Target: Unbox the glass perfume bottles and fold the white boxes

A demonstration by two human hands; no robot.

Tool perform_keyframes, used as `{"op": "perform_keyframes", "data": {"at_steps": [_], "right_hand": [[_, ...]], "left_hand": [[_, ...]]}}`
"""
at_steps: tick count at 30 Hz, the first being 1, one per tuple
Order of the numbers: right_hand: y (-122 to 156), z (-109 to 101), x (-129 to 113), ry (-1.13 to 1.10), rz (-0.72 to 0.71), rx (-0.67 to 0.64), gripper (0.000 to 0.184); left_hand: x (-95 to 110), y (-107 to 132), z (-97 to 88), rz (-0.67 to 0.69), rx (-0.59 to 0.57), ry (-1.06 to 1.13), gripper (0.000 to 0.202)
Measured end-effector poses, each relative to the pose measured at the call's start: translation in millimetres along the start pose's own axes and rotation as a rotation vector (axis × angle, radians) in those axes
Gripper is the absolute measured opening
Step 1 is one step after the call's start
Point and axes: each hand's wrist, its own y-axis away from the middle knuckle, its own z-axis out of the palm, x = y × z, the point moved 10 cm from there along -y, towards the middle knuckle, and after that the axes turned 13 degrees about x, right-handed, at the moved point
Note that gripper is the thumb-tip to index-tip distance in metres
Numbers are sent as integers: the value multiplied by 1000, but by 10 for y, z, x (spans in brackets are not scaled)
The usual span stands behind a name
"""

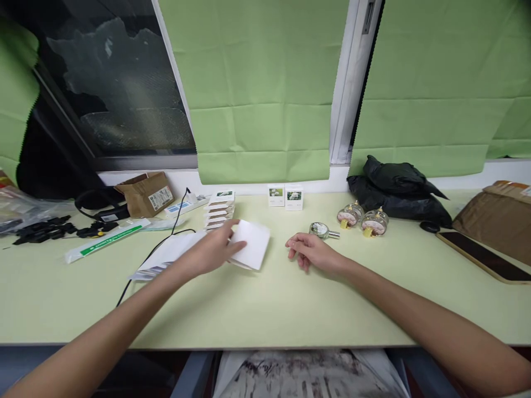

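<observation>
My left hand (220, 247) grips a white folded card (251, 244) by its left side, thumb on top, raised a little above the table. The card looks flat, like a flattened small carton. Under and beside my left forearm lies a pile of similar white folded pieces (170, 255). My right hand (309, 250) hovers or rests near the table with loosely bent, slightly parted fingers and nothing in them. Just behind it a small glass bottle (319, 229) with a silver cap lies on its side. Stacked small white boxes (219, 207) stand behind my left hand.
Two small white boxes (285, 198) with flower pictures stand by the wall. Two round ornate bottles (362, 218), black plastic bags (398, 190), a phone (485, 255) and a cardboard package (495, 218) are at right. At left are a brown box (145, 194) and a black cable (143, 262).
</observation>
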Motion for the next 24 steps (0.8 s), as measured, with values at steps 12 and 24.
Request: {"op": "perform_keyframes", "data": {"at_steps": [12, 24], "right_hand": [[32, -275, -405, 303, -248, 121, 33], [-54, -1058, -773, 939, -419, 477, 26]], "left_hand": [[-843, -54, -590, -19, -73, -575, 66], [-290, 79, -503, 156, 135, -726, 57]]}}
